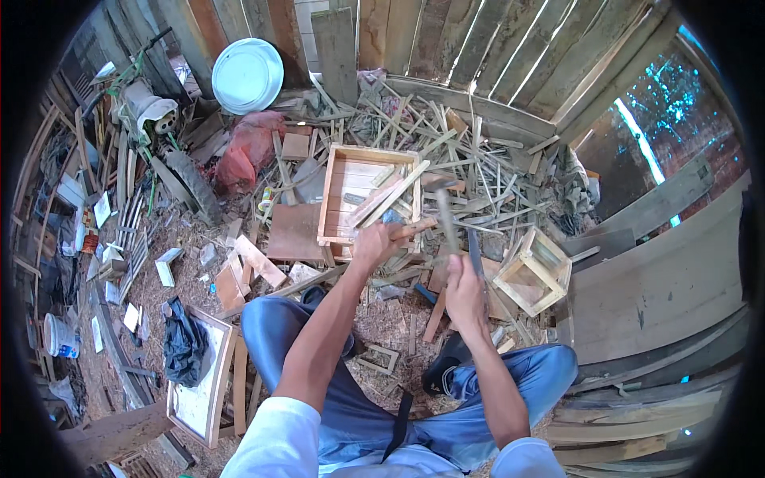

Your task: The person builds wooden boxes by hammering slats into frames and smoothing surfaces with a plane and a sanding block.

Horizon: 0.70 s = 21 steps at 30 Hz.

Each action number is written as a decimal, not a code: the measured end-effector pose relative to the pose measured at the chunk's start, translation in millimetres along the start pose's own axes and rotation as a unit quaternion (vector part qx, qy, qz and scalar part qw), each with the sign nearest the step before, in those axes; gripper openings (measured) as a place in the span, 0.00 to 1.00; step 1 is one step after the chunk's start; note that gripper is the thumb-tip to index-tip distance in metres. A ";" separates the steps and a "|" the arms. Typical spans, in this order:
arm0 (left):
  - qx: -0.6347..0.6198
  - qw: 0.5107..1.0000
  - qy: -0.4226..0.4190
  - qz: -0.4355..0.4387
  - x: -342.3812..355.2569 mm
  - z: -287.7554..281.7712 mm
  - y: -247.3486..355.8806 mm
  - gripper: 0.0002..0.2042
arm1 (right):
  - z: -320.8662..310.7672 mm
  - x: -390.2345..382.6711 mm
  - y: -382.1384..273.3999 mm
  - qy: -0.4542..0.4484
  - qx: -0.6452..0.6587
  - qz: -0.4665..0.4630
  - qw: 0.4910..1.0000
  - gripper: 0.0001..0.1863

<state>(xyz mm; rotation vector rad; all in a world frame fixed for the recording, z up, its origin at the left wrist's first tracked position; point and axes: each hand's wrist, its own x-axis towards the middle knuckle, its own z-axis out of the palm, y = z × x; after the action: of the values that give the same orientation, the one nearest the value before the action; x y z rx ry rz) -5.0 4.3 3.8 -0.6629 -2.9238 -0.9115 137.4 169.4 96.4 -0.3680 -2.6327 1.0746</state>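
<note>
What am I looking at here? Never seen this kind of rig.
There's no machine: these are a person's two bare hands, seen from above by the left of two head-worn fisheye cameras, so straight edges bend. The left hand grips a short wooden piece; the right hand grips a long tool, perhaps a hammer, but blurred. Just beyond sits an open wooden box with loose strips over it. Wood scraps litter the area, and a small wooden frame stands to the right.
</note>
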 end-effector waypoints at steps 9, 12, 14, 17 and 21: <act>-0.021 1.000 -0.014 0.018 11.7 12.9 -15.5 0.14 | 40.1 -0.9 49.3 -0.084 -0.115 0.012 0.990 0.19; -0.009 0.999 -0.037 -0.013 6.9 1.8 -3.0 0.14 | 6.5 2.2 5.7 0.015 -0.024 -0.034 0.999 0.17; -0.011 0.999 -0.047 -0.009 12.6 -0.3 3.2 0.14 | 21.8 -3.9 28.3 0.103 -0.028 -0.063 0.992 0.16; -0.021 0.999 -0.022 -0.020 13.2 7.5 -4.5 0.15 | 32.2 -19.1 34.5 0.040 -0.005 -0.011 0.999 0.15; -0.007 1.000 -0.011 -0.004 11.6 11.9 -3.0 0.15 | 35.1 -5.4 59.0 -0.121 -0.079 0.049 0.988 0.23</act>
<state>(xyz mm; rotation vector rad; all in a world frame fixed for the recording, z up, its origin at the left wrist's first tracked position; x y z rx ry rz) -15.3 13.1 -6.1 -0.6667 -2.9435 -0.9325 138.0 186.0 29.6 -0.4294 -2.9554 0.9982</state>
